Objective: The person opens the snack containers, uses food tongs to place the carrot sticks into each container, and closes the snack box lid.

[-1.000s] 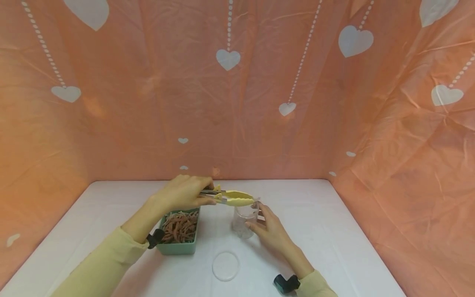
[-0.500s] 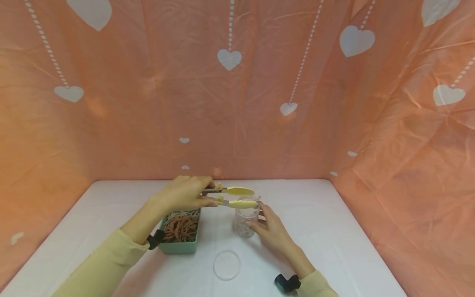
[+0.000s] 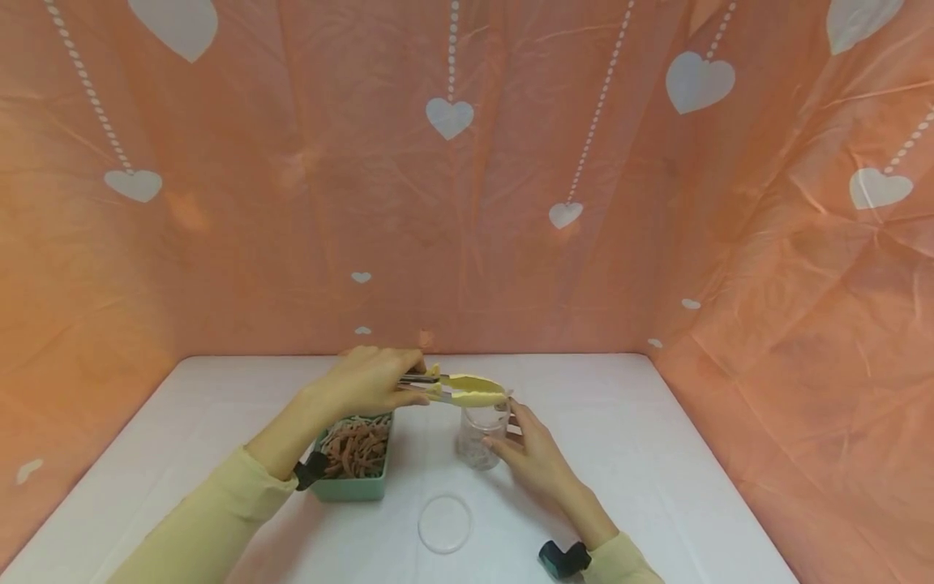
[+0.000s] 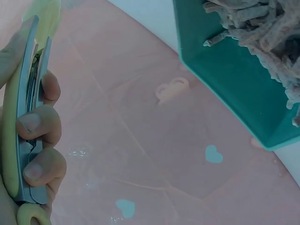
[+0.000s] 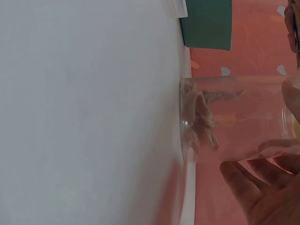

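Note:
Clear across the middle of the head view, my left hand (image 3: 375, 381) grips metal tongs (image 3: 470, 391) with yellow tips and handle. In the left wrist view, fingers curl round the tongs (image 4: 33, 93). The tips meet over the mouth of a clear jar (image 3: 476, 442). It stands upright on the table, held by my right hand (image 3: 536, 458), thumb on one side and fingers on the other. Several brown dried strips (image 5: 201, 117) lie at the jar's bottom in the right wrist view. I cannot tell whether the tongs pinch a strip.
A green box (image 3: 350, 489) full of brown dried strips (image 3: 357, 446) stands left of the jar, under my left forearm. A clear round lid (image 3: 445, 526) lies on the white table (image 3: 620, 487) in front of the jar. Orange cloth (image 3: 467, 243) with hearts encloses the table.
The tongs' tips, together a second ago, spread apart over the jar half a second ago and have come together again. My right hand and the jar stay in place.

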The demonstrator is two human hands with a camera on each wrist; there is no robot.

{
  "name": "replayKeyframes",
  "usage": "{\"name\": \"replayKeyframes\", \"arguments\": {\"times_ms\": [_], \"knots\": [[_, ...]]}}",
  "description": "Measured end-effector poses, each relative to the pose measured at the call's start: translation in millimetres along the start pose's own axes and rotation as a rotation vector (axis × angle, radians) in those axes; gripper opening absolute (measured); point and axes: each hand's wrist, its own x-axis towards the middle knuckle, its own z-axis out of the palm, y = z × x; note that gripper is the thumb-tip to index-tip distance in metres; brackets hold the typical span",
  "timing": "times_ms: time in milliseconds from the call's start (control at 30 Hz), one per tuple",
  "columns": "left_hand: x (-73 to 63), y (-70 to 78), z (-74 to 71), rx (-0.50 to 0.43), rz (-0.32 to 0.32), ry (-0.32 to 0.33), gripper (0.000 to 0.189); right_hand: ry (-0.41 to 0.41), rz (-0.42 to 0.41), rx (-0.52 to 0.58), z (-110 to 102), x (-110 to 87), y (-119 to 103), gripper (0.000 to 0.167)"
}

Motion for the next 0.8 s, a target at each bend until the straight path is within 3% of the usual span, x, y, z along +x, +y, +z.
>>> {"name": "replayKeyframes", "arguments": {"times_ms": [367, 800], "knots": [[-4.0, -0.5, 0.0, 0.021, 0.0, 0.0, 0.029, 0.004, -0.011, 0.001, 1.2, 0.3, 2.3, 0.069], [-16.0, -4.2, -9.6, 0.0, -0.024, -0.008, 0.031, -0.01, -0.025, -0.012, 0.5, -0.4, 0.8, 0.075]]}}
